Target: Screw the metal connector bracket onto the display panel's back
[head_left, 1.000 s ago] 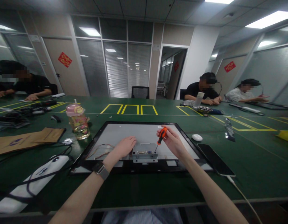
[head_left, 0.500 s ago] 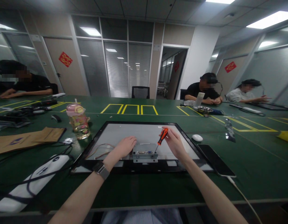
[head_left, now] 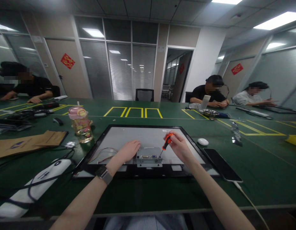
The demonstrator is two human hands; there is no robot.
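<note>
In front of me a flat panel [head_left: 116, 135] with a black frame and grey-white back lies on the table. A metal bracket [head_left: 149, 161] with small connectors along its face sits at the panel's near edge. My right hand [head_left: 180, 145] grips an orange and black screwdriver [head_left: 167, 140], tilted, its tip down at the bracket's right end. Flat on the panel at the bracket's left side rests my left hand [head_left: 128, 150], fingers stretched out; its fingertips reach the bracket's edge. Left of that hand thin wires [head_left: 103, 153] lie on the panel.
A pink-lidded bottle [head_left: 80, 124], a brown paper bag [head_left: 30, 143] and a white power strip [head_left: 35, 188] with black cables lie to the left. On the right are a phone [head_left: 222, 164] on a cable and a white case [head_left: 202, 141]. Several people sit across the table.
My right hand has shifted slightly and turned around the screwdriver handle, whose tip stays at the bracket. My left hand has not moved. The person at far left has moved a hand.
</note>
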